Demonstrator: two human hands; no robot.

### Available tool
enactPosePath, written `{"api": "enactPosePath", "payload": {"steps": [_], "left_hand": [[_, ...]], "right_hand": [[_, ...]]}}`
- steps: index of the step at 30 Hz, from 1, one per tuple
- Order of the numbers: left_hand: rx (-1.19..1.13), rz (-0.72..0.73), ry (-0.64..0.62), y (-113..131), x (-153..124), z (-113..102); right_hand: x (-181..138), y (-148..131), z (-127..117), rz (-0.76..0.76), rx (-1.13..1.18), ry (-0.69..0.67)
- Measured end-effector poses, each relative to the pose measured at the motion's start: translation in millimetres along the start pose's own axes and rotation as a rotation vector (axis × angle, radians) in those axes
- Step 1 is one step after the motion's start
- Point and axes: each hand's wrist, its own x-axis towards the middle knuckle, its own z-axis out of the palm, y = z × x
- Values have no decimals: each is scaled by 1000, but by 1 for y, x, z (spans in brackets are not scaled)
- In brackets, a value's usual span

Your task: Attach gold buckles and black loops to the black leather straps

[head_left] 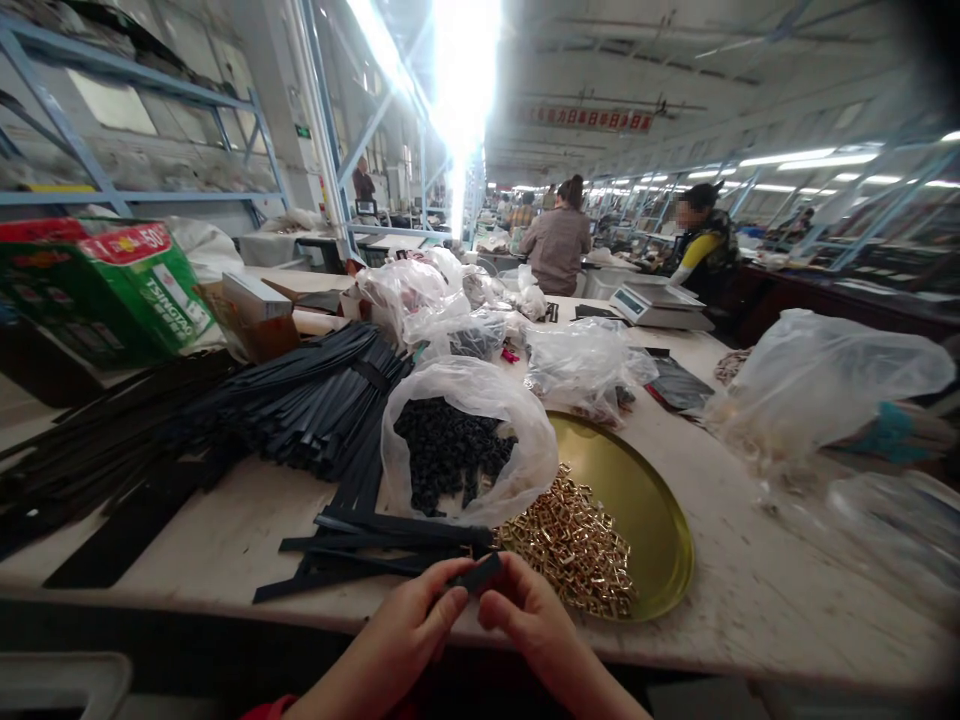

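At the table's front edge, a dark strap [480, 573] is held between my hands. My left hand [424, 615] pinches it between thumb and fingers. My right hand [529, 610] curls its fingers round the strap's other end; whether a small part is hidden in those fingers I cannot tell. Just beyond my right hand, a heap of gold metal buckles [581, 540] lies on a round gold tray [652, 500]. Several dark straps [360, 550] lie left of my hands. Behind them stands an open plastic bag [532, 440] of small black pieces [450, 450].
A large bundle of dark straps [300, 410] covers the table's left side, near a green carton [135, 290]. Filled plastic bags [585, 360] and a scale [660, 302] stand farther back. Another bag [832, 380] is at right. Two people [559, 240] are beyond the table.
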Motion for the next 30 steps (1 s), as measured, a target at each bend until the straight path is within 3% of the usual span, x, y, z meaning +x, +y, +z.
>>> {"api": "enactPosePath", "payload": {"steps": [2,4,5,8,13,15,18,21,25,30], "left_hand": [[13,46,39,-2,3,-2],[51,51,87,-1,6,-3],[67,43,101,-1,6,-2],[103,19,105,2,7,4],[153,-8,114,10,3,7],[160,40,123,16,2,6],[107,99,134,26,3,4],[24,162,142,31,6,3],[-17,185,145,31,6,0],[60,119,177,28,5,-3]], "right_hand": [[7,-5,-25,-87,-473,120],[16,-7,-48,-92,-1049,267],[21,-7,-58,-74,-1232,298],[32,-4,-73,-62,-1372,307],[30,-9,-73,-127,-1252,288],[24,-16,-67,-100,-926,234],[16,-27,-47,27,-227,113],[10,-38,-21,98,123,50],[8,-46,3,80,199,-15],[8,-43,12,22,122,-101]]}}
